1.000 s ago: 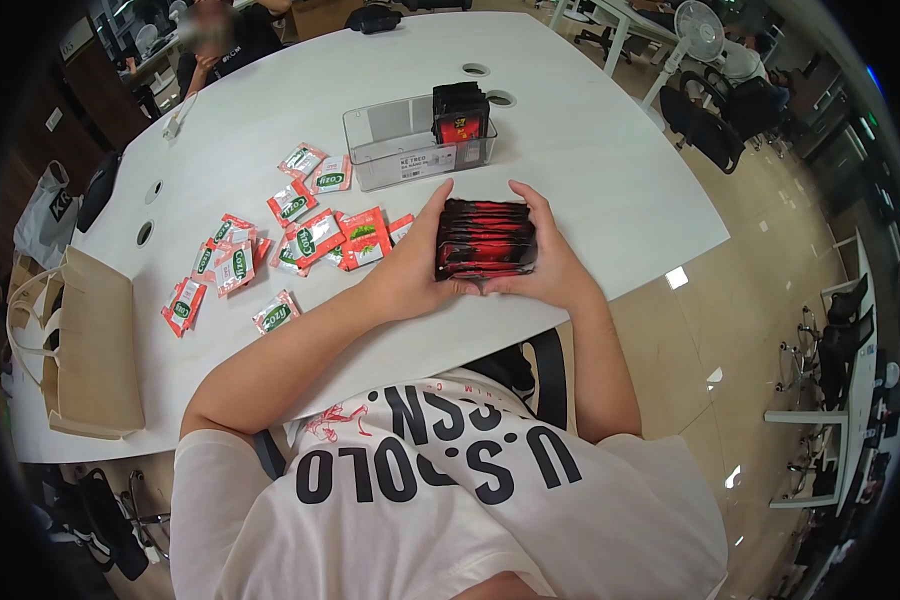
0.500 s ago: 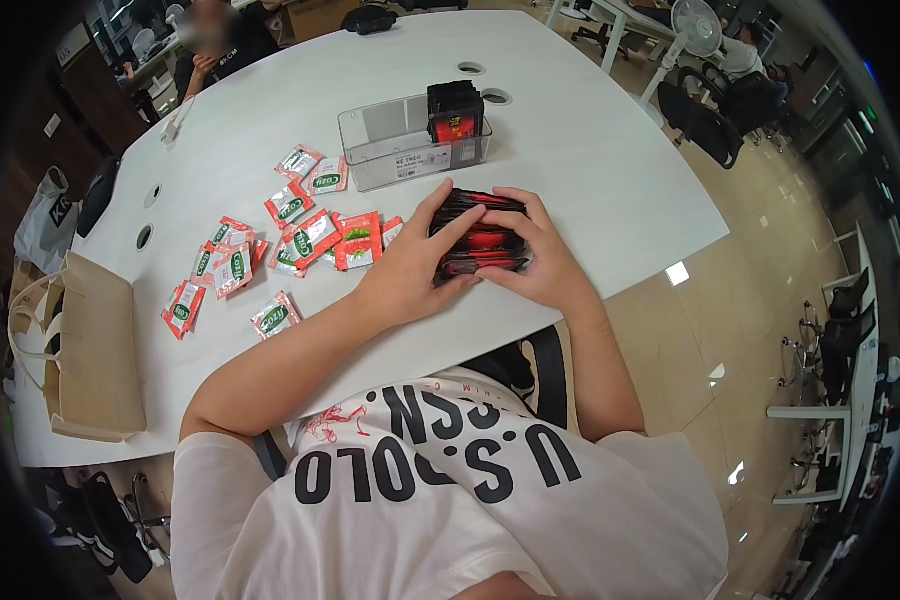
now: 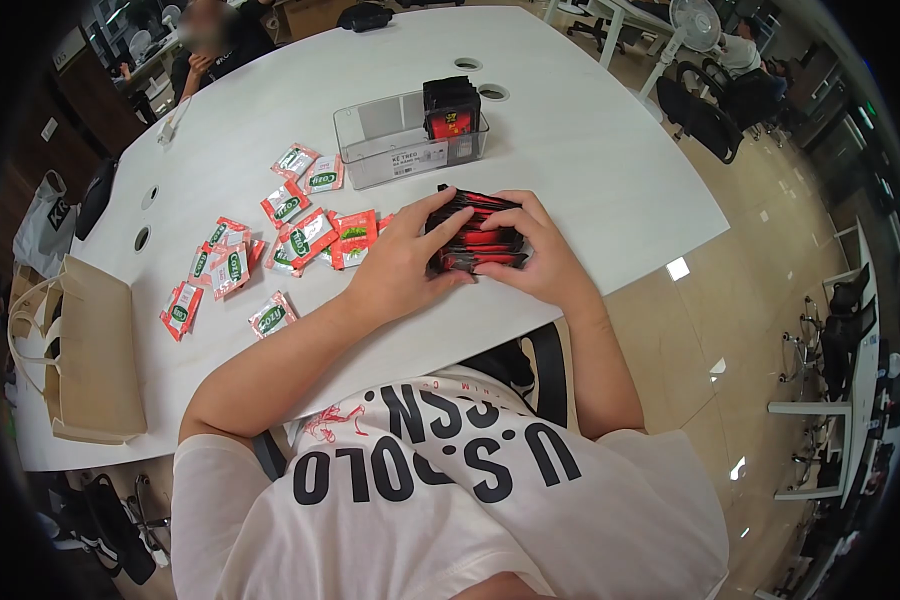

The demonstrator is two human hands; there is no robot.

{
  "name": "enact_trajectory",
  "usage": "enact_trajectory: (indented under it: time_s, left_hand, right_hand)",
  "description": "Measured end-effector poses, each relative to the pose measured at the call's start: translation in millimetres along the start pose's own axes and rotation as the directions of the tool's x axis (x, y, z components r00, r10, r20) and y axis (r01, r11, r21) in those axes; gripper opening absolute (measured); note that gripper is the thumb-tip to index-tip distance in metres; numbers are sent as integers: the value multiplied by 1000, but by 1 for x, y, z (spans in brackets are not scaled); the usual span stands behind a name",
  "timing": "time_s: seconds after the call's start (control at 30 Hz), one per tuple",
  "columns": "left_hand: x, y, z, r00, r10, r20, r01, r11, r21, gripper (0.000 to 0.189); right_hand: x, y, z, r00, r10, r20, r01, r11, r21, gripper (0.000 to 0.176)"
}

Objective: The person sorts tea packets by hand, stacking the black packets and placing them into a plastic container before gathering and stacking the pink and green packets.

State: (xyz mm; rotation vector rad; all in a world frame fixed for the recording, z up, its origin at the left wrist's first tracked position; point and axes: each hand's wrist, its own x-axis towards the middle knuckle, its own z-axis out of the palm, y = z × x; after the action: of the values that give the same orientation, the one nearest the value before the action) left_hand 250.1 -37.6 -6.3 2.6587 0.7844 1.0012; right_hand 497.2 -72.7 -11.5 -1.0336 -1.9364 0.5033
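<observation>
Here we are, left hand [image 3: 390,265] and right hand [image 3: 545,255] clasping the packet stack [image 3: 485,240] at the clear bin's [image 3: 415,160] five o'clock, and uneven finger pressure could buckle those slick wrappers, spilling the lot, or squirt just one loose! On the count: one table [image 3: 590,150], one tote bag [image 3: 95,350], one bin, two hands, one stack, packets too tight to number, and roughly a dozen overlapping red-and-white sachets [image 3: 232,268] towards nine o'clock.
</observation>
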Motion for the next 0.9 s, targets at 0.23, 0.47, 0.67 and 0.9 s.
enact_trajectory:
  time_s: [0.23,0.47,0.67,0.9]
  left_hand:
    - [-1,-4,2,999,-32,-33,30,996,-84,69]
    - [-1,-3,5,1000,-5,-23,4,999,-38,59]
    - [0,-2,4,1000,20,-24,-21,1000,-4,48]
    - [0,-2,4,1000,-5,11,5,1000,-8,58]
  right_hand:
    - [-1,3,2,999,-45,-12,45,999,15,49]
    - [-1,2,2,1000,-31,2,31,999,12,45]
    - [0,-1,2,999,-50,8,51,999,-21,40]
    - [0,0,2,999,-31,30,31,999,-8,39]
